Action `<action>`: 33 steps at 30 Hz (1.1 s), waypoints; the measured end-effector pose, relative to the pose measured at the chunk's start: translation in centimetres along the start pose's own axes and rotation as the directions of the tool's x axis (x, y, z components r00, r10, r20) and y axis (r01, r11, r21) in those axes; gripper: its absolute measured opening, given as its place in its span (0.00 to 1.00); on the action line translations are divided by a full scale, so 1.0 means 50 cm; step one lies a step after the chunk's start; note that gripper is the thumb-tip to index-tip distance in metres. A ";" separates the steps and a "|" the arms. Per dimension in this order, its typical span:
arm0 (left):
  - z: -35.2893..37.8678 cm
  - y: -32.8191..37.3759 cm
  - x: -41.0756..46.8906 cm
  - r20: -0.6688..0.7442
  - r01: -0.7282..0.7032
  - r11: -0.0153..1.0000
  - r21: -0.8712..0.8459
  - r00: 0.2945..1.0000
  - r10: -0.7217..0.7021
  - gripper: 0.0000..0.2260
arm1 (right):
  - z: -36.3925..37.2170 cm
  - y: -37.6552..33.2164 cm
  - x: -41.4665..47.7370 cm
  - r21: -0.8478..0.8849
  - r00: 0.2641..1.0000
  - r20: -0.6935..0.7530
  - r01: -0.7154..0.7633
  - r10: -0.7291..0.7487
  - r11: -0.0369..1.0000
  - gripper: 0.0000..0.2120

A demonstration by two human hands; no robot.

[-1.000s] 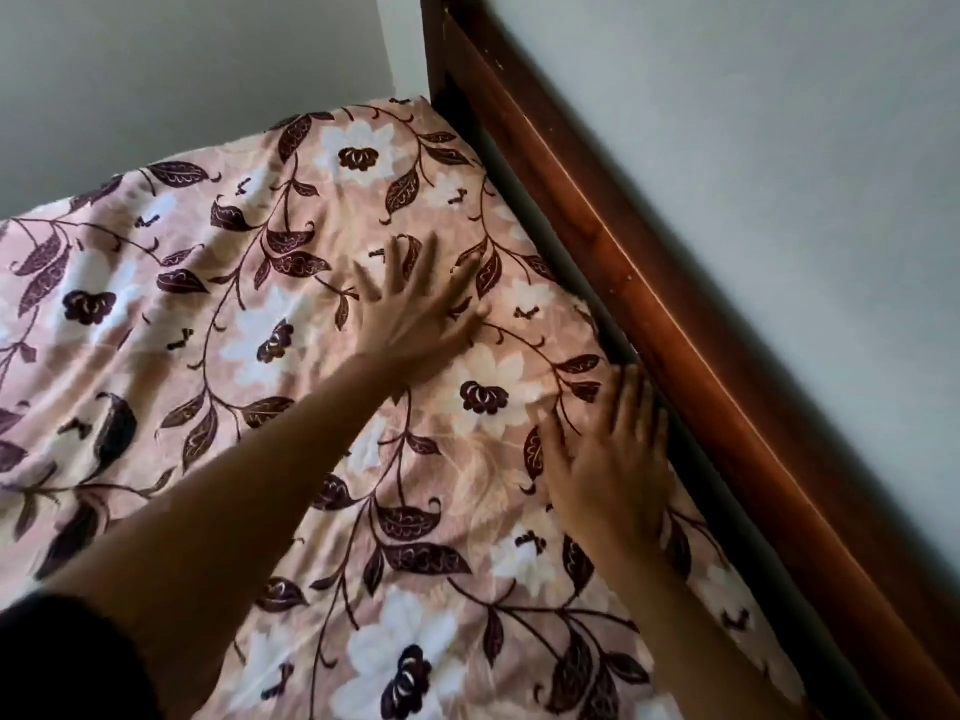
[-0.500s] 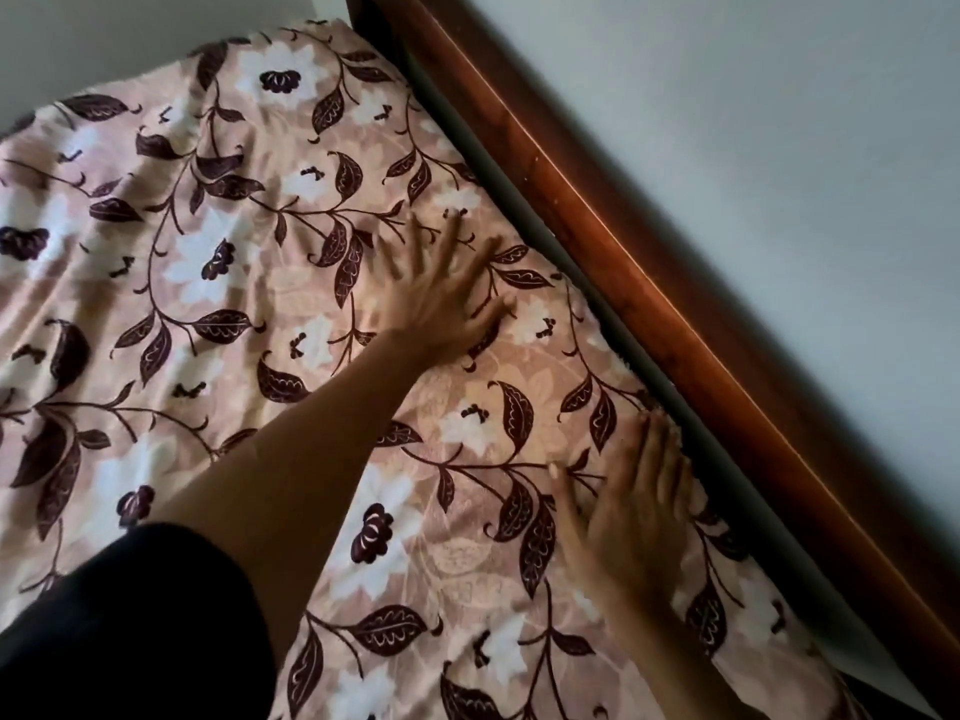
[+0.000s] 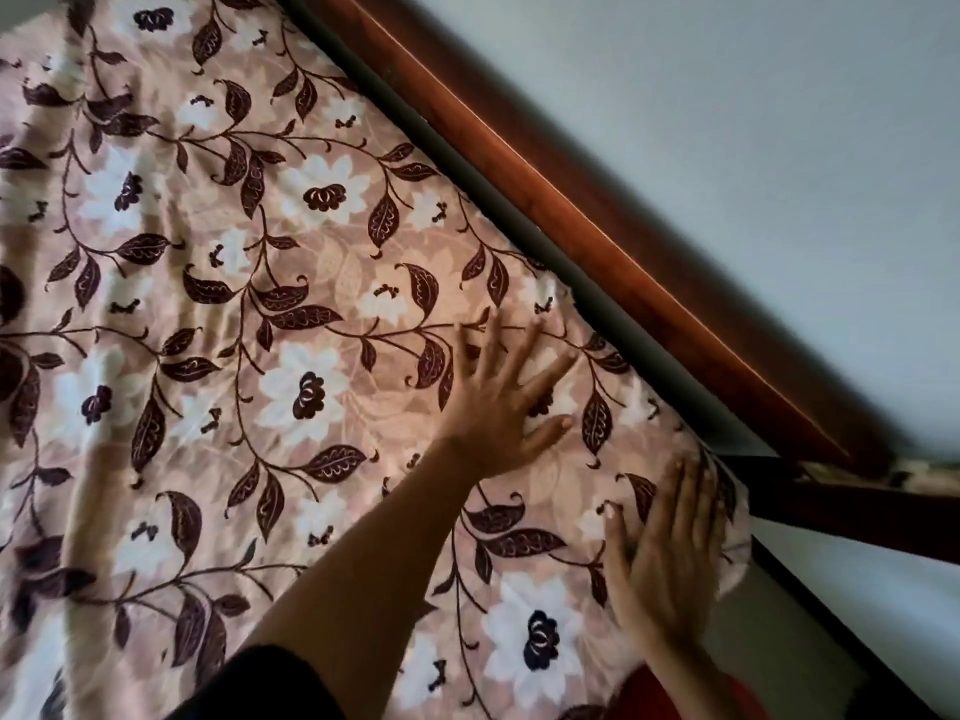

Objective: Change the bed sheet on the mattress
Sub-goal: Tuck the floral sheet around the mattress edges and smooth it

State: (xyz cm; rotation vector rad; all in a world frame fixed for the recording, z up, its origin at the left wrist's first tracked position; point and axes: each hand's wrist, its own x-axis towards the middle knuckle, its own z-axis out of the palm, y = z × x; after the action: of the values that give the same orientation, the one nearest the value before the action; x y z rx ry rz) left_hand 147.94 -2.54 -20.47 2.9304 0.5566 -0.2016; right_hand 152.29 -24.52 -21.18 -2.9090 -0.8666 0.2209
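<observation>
- Two hands lie palm-down on the flowered sheet (image 3: 260, 304), which covers the mattress under & around both.
- Left hand (image 3: 498, 407): fingers spread wide, pressed flat, just up-left of the right.
- Right hand (image 3: 670, 553): fingers straight & close together, flat at the sheet's corner edge.
- Wooden bed frame (image 3: 571, 210) runs just past the fingertips; wall (image 3: 727, 122) behind it.

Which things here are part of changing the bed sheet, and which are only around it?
Part of the job: floral bed sheet, left hand, right hand, both flat on it.
Only around: wooden bed frame, wall, a red thing at the bottom edge.
</observation>
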 end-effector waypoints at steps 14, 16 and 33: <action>0.073 0.334 -0.245 0.185 -0.251 0.963 -0.100 0.946 0.266 0.26 | -0.061 -0.027 0.050 0.339 0.955 -0.103 0.297 -0.279 0.893 0.27; 0.067 0.339 -0.282 0.207 -0.361 0.927 -0.103 0.904 0.375 0.25 | -0.031 0.014 0.052 0.176 0.899 0.017 0.429 -0.439 0.886 0.30; 0.086 0.205 -0.333 0.059 0.780 0.542 -0.314 0.586 -0.808 0.26 | 0.000 -0.021 0.035 -0.058 0.730 0.193 0.675 -0.655 0.735 0.35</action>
State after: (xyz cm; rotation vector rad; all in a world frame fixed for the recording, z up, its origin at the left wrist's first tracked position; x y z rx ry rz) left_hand 135.95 -18.58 -20.75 2.1611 1.7508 -0.0541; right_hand 153.20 -22.69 -21.23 -2.4714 -1.9436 0.3430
